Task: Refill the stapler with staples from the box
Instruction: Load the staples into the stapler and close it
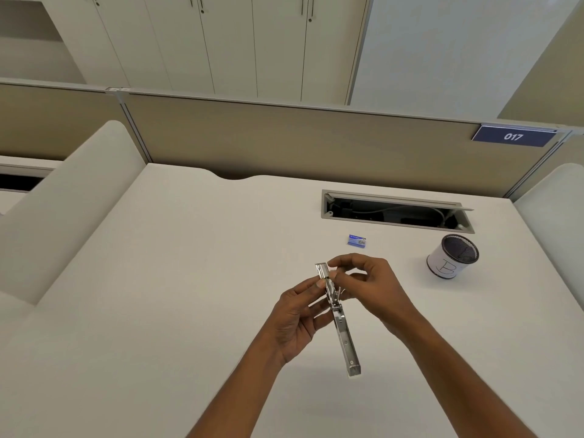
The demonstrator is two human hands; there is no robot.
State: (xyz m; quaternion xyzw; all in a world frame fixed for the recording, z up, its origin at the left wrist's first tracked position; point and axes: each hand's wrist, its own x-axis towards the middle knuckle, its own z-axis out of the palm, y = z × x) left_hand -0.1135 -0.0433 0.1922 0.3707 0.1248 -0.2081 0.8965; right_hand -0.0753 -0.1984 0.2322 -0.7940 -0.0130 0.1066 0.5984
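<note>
From the head view, we've got the stapler up in the air over the desk, swung wide open. Its long axis runs from the far end up by our fingertips down towards us, leaning a bit to the right at the near end.

The left hand grips it around the hinge area, with thumb and fingers curled onto the metal. The right hand pinches at the upper rail with curled fingertips. We honestly can't tell if there's a strip of staples in that pinch, it's too small to see.

What matters for the next bit is the box. It sits flat on the desk just beyond the hands and slightly right, not touching either one. The right hand is clearly the nearer one, so we reckon that's the one to reach forward while the left steadies the stapler. The pen cup stands further right, well out of the way.
</note>
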